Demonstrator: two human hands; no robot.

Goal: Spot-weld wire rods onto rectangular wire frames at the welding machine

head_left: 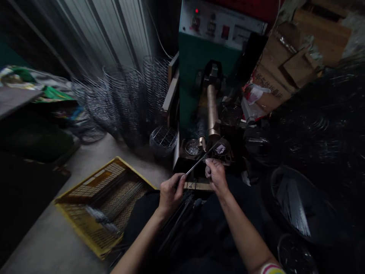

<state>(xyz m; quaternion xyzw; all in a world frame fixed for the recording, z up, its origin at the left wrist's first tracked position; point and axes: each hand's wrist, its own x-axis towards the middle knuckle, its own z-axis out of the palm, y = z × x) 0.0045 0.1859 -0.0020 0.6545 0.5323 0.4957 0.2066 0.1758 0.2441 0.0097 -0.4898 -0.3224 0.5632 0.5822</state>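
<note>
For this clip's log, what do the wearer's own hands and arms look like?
The left grip and right grip are ungloved hands, with no watch or bracelet visible. Both forearms are bare; at the lower frame edge, the right has a striped sleeve with pink, white and yellow bands.

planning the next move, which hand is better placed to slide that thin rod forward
Left, I'd say: the left hand pinches the thin rod near its lower end, pointing it toward the machine. The right hand is close beside the rod, its grip unclear.
</note>
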